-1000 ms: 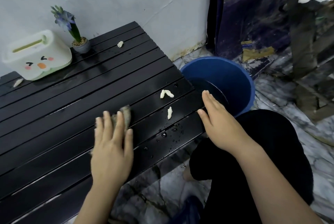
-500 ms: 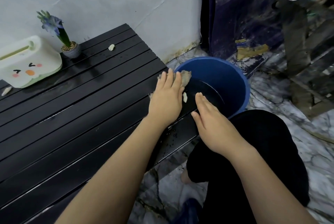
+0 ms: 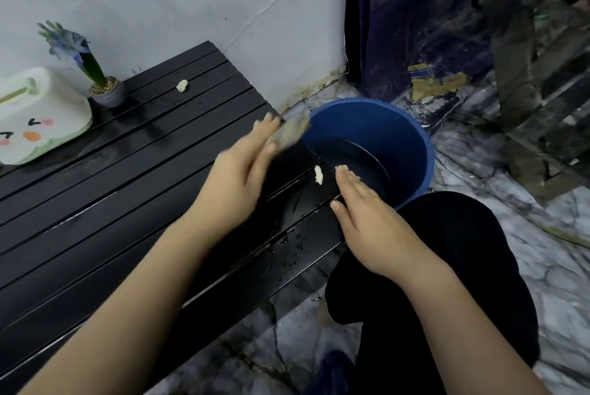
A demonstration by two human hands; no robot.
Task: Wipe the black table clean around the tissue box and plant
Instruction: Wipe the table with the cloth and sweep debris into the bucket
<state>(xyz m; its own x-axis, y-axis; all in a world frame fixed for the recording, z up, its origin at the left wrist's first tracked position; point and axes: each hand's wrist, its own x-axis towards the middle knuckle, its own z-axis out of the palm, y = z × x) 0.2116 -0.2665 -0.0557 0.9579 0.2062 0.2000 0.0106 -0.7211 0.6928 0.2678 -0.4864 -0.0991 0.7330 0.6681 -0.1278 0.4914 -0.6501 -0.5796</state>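
The black slatted table (image 3: 105,203) runs from the left to a blue bucket (image 3: 412,145) at its right end. My left hand (image 3: 236,168) lies flat with straight fingers at the table's right edge, pressing a blurred grey rag (image 3: 290,131) that sticks out over the bucket's rim. My right hand (image 3: 367,216) rests open against the table's end beside the bucket. A pale crumb (image 3: 318,175) lies between my hands at the edge. Another crumb (image 3: 182,85) sits near the wall. The white tissue box (image 3: 35,117) and the potted purple plant (image 3: 105,88) stand at the back left.
The bucket holds dark water. Water drops (image 3: 292,244) dot the table's near right corner. My dark-clothed knee (image 3: 447,251) is just below the bucket. A grey wall runs behind the table; wooden clutter (image 3: 542,107) stands at the right on the marble floor.
My left hand swept the rag rightward across the table to its right edge, pushing crumbs along; only one crumb now shows at the edge. My right hand stayed by the bucket.
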